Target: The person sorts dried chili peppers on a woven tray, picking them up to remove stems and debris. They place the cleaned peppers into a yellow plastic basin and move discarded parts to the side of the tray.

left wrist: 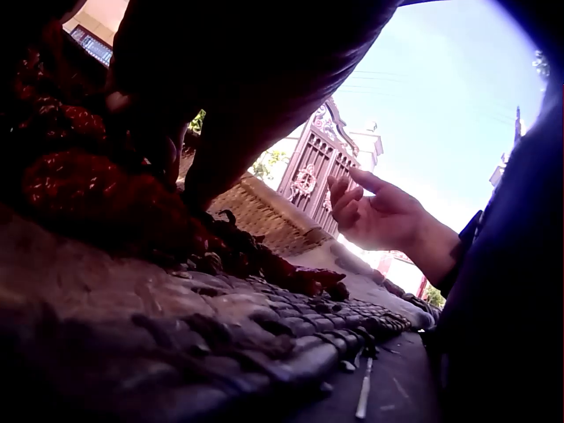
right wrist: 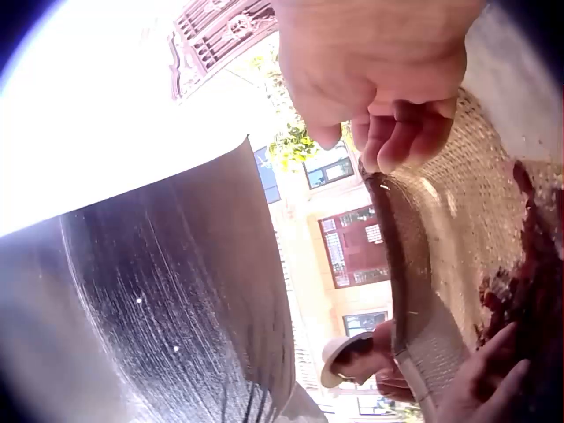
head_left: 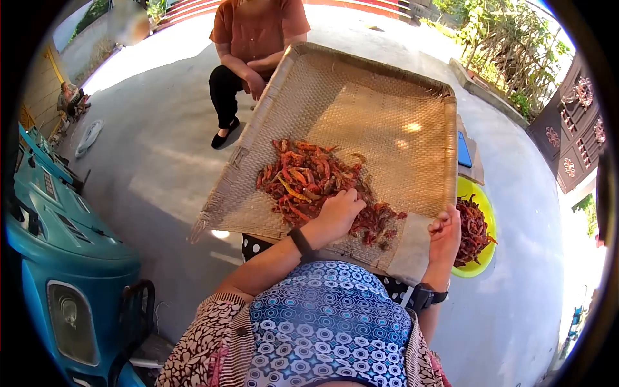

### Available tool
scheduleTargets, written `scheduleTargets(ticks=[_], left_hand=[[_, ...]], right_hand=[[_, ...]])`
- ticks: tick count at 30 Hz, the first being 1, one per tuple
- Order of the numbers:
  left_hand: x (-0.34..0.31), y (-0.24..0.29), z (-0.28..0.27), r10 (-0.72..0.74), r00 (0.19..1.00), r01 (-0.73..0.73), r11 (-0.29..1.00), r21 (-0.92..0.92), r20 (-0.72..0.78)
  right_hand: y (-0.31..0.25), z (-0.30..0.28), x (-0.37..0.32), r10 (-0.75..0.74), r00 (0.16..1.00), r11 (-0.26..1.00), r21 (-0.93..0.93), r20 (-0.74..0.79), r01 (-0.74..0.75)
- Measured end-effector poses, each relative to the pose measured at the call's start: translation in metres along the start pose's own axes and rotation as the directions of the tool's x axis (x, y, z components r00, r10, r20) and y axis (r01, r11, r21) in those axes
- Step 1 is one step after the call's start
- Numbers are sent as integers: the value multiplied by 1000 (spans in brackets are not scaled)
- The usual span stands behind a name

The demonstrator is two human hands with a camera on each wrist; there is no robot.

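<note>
Red dried chillies [head_left: 303,174] lie in a loose heap on a square woven tray [head_left: 387,109], a few of them yellowish. The left hand [head_left: 338,213] reaches into the lower right of the heap, touching chillies; its fingertips are partly hidden in the head view. In the right wrist view, fingers of that left hand [right wrist: 485,383] look fairly straight beside the heap. At the tray's right rim is the right hand [head_left: 445,235], raised with loosely bent fingers. The left wrist view shows the right hand [left wrist: 379,216] holding nothing visible.
A yellow-green basin [head_left: 488,226] of dark red chillies stands on the ground right of the tray, near a blue flat object [head_left: 463,149] on cardboard. A seated person in a rust shirt [head_left: 258,29] is beyond the tray. A teal vehicle [head_left: 71,258] stands at left.
</note>
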State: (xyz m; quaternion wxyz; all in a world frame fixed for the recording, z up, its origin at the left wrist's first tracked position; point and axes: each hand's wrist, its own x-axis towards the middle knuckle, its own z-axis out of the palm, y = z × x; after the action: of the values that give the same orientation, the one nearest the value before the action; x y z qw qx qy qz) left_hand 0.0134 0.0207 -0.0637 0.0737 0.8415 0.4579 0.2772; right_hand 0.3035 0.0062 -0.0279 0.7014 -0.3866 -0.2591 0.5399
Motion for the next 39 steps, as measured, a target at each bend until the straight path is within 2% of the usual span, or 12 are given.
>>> scheduleTargets(ticks=[1, 3, 8, 15, 18, 23, 26, 29, 31, 32, 35, 39], left_hand=[[1, 3, -4, -37, 999, 37, 999, -12, 13], [2, 2, -6, -11, 1000, 11, 1000, -9, 18], [4, 0, -13, 49, 999, -49, 999, 14, -3], [6, 4, -16, 10, 1000, -10, 999, -45, 17], [10, 6, -23, 32, 996, -28, 998, -59, 83], [12, 9, -21, 50, 998, -49, 998, -42, 32], [12, 5, -16, 23, 998, -23, 1000, 2, 58], [13, 8, -12, 84, 995, -84, 996, 0, -49], [12, 2, -10, 105, 994, -105, 993, 56, 11], [11, 2, -9, 111, 994, -112, 990, 82, 19], [12, -4, -11, 54, 998, -55, 998, 16, 41], [14, 7, -22, -107, 994, 112, 980, -163, 35]], right_hand=[[3, 18, -13, -7, 1000, 972, -236, -1, 7], [23, 24, -18, 107, 983, 892, -451, 148, -30], [61, 37, -18, 361, 850, 769, -638, 384, -38], [71, 51, -22, 299, 866, 701, -708, 401, 86], [77, 52, -25, 225, 856, 601, -757, 466, 255], [74, 56, -28, 172, 838, 302, -838, 518, 455], [92, 50, -23, 91, 815, 211, -811, 572, 546], [92, 51, -22, 120, 833, 54, -841, 540, 538], [90, 59, -26, 154, 808, -22, -816, 569, 578], [90, 58, -27, 92, 771, -5, -774, 630, 633], [90, 52, -22, 186, 763, -27, -774, 619, 633], [87, 53, -24, 145, 779, 97, -792, 610, 602]])
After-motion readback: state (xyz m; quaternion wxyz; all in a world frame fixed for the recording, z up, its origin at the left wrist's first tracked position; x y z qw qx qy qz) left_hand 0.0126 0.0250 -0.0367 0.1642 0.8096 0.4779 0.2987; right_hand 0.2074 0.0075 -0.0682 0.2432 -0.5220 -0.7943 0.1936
